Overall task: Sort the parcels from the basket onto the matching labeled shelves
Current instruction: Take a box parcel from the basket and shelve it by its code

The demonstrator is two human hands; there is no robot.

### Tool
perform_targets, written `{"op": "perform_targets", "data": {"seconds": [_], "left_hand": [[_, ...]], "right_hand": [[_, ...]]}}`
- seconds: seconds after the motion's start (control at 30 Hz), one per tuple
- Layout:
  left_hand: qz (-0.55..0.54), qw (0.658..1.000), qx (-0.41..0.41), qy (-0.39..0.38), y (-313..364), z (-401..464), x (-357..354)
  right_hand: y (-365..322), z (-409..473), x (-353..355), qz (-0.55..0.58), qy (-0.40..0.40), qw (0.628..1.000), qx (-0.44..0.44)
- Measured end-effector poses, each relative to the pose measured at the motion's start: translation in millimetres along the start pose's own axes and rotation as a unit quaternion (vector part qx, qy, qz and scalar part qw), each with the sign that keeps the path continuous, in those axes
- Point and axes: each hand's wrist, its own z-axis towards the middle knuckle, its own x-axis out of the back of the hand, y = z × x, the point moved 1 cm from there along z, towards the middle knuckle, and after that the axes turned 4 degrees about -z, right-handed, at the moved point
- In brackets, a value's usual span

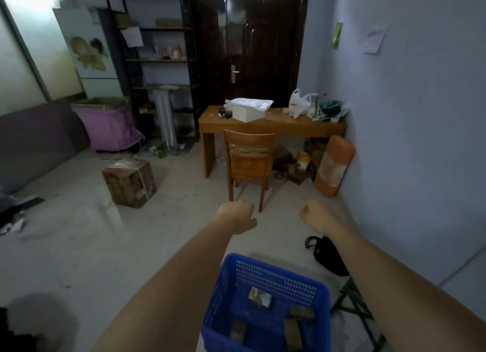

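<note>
A blue perforated basket [223, 293] sits low in front of me on a stand. Inside lie several small parcels: a white-and-yellow packet [259, 296] and brown cardboard boxes [302, 312]. Both my arms stretch forward above the basket. My left hand [238, 215] has its fingers curled under and holds nothing. My right hand [315, 213] is curled into a loose fist, also holding nothing. A dark metal shelf unit [160, 59] with paper labels stands at the far left beside the door.
A wooden desk [273, 126] and chair [248, 162] stand ahead, cluttered with bags and a white box. A taped cardboard box [128, 182] sits on the floor left. A pink bin [110, 125], black bag [327, 254] and orange cushion [334, 165] are nearby.
</note>
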Motion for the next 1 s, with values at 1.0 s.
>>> {"op": "perform_targets", "data": {"seconds": [1.0], "left_hand": [[0.016,0.964,-0.069,-0.256,-95,367,-494]], "right_hand": [[226,252,-476,0.111,-0.181,0.942,-0.261]]}}
